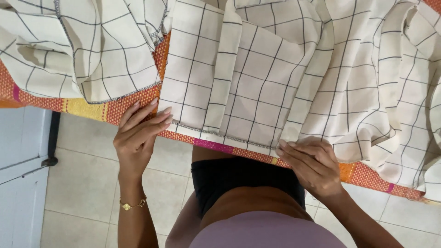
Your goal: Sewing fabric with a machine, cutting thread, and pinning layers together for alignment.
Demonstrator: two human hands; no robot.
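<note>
The cream cotton cloth with a thin dark grid [257, 82] lies pleated on the orange-and-pink woven counter cover [138, 103], its stitched hem along that cover's near edge. The left hand [138, 138] lays flat, extended fingers on the hem's left corner, holding nothing, while the right hand [312, 167] pinches the hem's right end. The pleats look loose, and the bunched cloth hanging right of the cover could drag them open if either hand lifts.

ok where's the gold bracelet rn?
Head view, lower left: the gold bracelet sits on the left wrist, below the left hand whose fingers press the checked cloth.
</note>
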